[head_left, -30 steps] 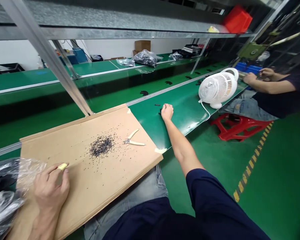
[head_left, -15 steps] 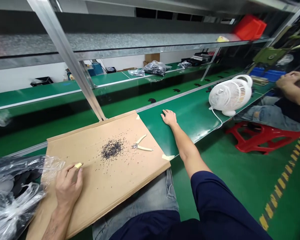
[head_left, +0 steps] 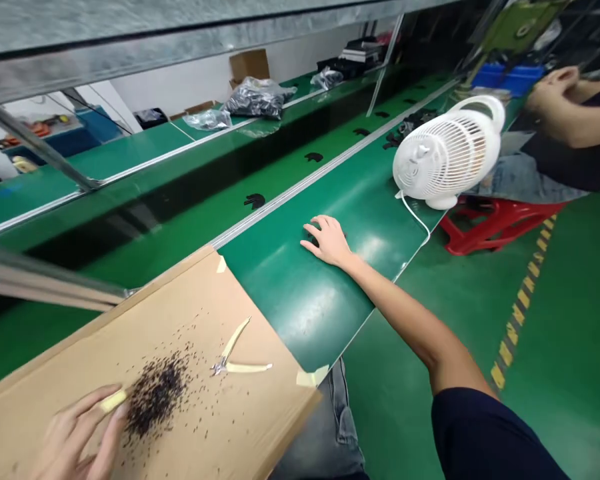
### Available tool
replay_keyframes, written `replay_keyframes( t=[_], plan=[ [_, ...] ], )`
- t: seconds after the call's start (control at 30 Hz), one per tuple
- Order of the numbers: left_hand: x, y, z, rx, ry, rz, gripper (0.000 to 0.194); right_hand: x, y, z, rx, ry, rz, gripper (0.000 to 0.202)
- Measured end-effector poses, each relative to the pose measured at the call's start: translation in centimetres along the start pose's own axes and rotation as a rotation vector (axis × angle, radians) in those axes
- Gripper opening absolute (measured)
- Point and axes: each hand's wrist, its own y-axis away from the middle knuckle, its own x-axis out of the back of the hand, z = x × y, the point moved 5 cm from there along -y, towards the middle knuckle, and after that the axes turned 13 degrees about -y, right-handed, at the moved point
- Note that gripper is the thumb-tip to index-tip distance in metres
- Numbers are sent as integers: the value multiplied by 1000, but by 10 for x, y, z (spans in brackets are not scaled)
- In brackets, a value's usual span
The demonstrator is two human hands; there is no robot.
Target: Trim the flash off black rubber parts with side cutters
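My right hand (head_left: 330, 241) lies over the green tabletop, fingers spread and thumb apart. Dark edges of something black show between its fingers and by its side; most of it is hidden beneath the hand. My left hand (head_left: 77, 440), yellow tape (head_left: 113, 400) round one finger, is above the cardboard sheet (head_left: 100, 340) at lower left. Its thumb and fingers are apart, and I see nothing held. Just beside those fingers is a scattered pile of tiny black pieces (head_left: 160, 393). Yellow-handled nippers (head_left: 235, 357) rest on the cardboard with their handles spread.
A white fan (head_left: 447, 157) with a cord stands on the table's right side. Black curved parts (head_left: 255, 200) lie along the green channel behind. Plastic bags (head_left: 257, 99) sit on the far bench. A co-worker's hands (head_left: 555, 87) are at upper right, above a red stool (head_left: 480, 230).
The view has turned right and come closer. My left hand has moved from the bag side towards the black pile. Dark edges now show under my right hand, whose fingers are spread wider.
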Motion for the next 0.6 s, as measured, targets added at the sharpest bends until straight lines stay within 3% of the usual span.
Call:
replay_keyframes(
  t=[0.13,0.3,0.47,0.6],
  plan=[
    [-78,-96,97,-186,168,-279,25,13,15,19,69,-87,-60,51],
    [-207,-210,221,-319,159,-499,22,26,11,44,192,-232,-162,30],
    [-336,-316,327,-337,17,-535,23,39,4,67,216,-326,-167,24],
    [-426,-381,406,-375,-11,-534,28,46,15,88,126,-342,-142,36]
  ],
)
